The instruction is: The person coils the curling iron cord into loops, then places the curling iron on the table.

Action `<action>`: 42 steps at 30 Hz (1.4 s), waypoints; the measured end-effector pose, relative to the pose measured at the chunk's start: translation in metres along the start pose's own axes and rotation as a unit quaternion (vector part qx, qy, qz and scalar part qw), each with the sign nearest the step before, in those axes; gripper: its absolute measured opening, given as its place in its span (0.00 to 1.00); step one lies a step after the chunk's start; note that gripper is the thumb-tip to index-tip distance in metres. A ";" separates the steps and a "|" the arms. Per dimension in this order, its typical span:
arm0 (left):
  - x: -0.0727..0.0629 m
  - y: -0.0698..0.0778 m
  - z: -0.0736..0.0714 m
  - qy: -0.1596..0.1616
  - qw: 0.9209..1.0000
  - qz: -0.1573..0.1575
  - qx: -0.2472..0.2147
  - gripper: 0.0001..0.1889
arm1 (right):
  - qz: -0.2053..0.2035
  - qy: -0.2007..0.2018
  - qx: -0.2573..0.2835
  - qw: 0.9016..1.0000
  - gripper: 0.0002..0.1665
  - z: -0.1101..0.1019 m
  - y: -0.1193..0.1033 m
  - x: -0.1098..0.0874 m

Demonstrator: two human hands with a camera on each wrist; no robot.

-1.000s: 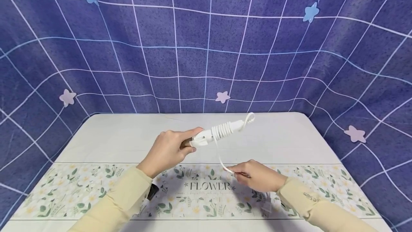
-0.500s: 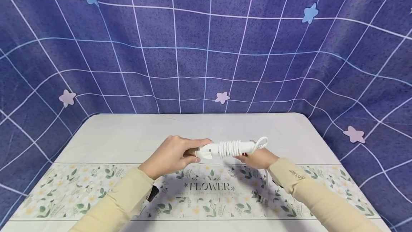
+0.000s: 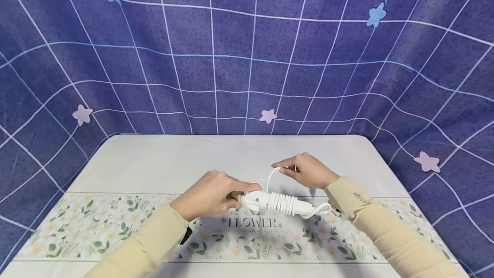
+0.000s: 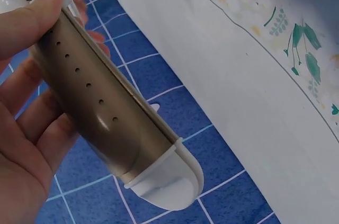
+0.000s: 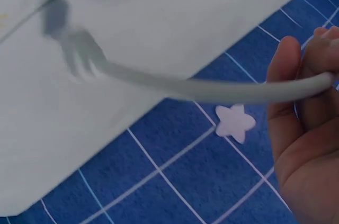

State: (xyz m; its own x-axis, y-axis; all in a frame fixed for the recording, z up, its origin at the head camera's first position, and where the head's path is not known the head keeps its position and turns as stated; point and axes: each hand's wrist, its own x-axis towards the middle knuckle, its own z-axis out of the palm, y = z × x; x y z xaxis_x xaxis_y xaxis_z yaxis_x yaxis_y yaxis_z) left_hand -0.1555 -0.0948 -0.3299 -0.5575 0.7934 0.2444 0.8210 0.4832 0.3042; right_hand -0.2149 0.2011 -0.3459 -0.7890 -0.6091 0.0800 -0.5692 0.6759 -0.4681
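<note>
In the head view my left hand [image 3: 212, 195] grips a hair straightener [image 3: 252, 200] above the table, its white handle pointing right. The left wrist view shows the straightener's bronze barrel [image 4: 106, 102] with a row of small holes and a white tip [image 4: 167, 184]; the thumb presses near its base. Several turns of white cord [image 3: 282, 203] wrap the handle, and a small loop stands at the handle's end. My right hand [image 3: 310, 170], beyond the handle, pinches the cord's loose stretch between thumb and fingers. That stretch is blurred in the right wrist view [image 5: 212, 90].
A white table [image 3: 154, 162] carries a flower-printed band with the word FLOWER. Behind and beside it hangs a blue grid-patterned curtain [image 3: 231, 76] with stars. A dark band [image 3: 186, 235] shows at the left wrist.
My right hand has passed from the near side, behind the handle, to its far side, drawing the cord round. The left hand has lowered the straightener, whose handle end now tips downward.
</note>
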 end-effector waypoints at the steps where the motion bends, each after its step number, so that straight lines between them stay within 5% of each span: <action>1: 0.000 0.000 0.001 -0.003 1.000 0.000 0.005 0.30 | -0.002 0.003 -0.004 1.000 0.17 -0.003 -0.001 0.000; 8: -0.001 -0.004 0.005 0.005 0.999 0.013 0.042 0.31 | -0.009 0.040 -0.076 0.996 0.13 -0.018 -0.015 -0.003; 15: 0.001 -0.003 0.007 0.009 0.998 0.016 0.066 0.31 | -0.066 0.109 -0.162 0.979 0.08 -0.027 -0.037 -0.007; 20: 0.001 -0.004 0.009 -0.011 0.999 -0.011 0.050 0.30 | -0.129 0.141 -0.199 0.961 0.07 -0.029 -0.055 -0.012; 26: 0.002 -0.009 0.010 -0.016 0.997 -0.061 0.047 0.30 | -0.160 0.151 -0.212 0.952 0.07 -0.029 -0.074 -0.020; 42: 0.006 -0.016 0.008 0.044 0.986 -0.132 0.090 0.31 | -0.215 0.177 -0.276 0.920 0.07 -0.022 -0.096 -0.032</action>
State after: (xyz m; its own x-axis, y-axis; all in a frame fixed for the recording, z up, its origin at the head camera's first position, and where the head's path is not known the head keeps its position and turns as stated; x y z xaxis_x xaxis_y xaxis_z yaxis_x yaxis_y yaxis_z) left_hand -0.1706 -0.0950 -0.3412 -0.7563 0.6001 0.2608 0.6505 0.7322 0.2016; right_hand -0.1404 0.1648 -0.2840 -0.4337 -0.7625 0.4801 -0.7999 0.5711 0.1845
